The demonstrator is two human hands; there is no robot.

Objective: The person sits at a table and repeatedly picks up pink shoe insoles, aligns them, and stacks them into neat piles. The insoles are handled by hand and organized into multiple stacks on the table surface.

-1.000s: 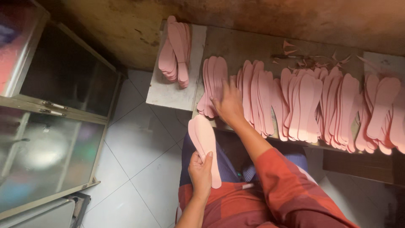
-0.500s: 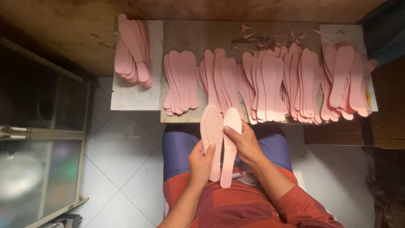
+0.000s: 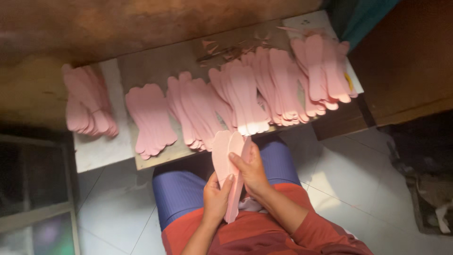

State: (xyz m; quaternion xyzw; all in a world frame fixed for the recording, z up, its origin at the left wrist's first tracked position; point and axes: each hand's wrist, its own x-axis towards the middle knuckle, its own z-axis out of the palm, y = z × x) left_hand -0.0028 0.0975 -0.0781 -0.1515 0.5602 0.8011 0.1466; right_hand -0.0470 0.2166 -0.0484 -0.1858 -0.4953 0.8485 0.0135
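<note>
Both my hands hold a small stack of pink shoe insoles (image 3: 225, 152) upright over my lap. My left hand (image 3: 216, 197) grips the lower part from the left. My right hand (image 3: 251, 171) clasps the stack from the right, thumb across the front. Just beyond, on a low wooden board (image 3: 155, 66), lie several fanned rows of the same pink insoles (image 3: 198, 111). A separate bundle of insoles (image 3: 87, 106) rests on a white slab (image 3: 101, 148) at the left.
Pink trimmings and scraps (image 3: 226, 47) are scattered at the board's far edge. A glass-fronted cabinet (image 3: 33, 189) stands at the left on the white tiled floor (image 3: 354, 184). Dark clutter (image 3: 424, 170) sits at the right; a brown wall runs behind the board.
One second ago my right hand reached to the rows on the board while my left held insoles. It brought one back, and both hands now press the insoles together over my lap.
</note>
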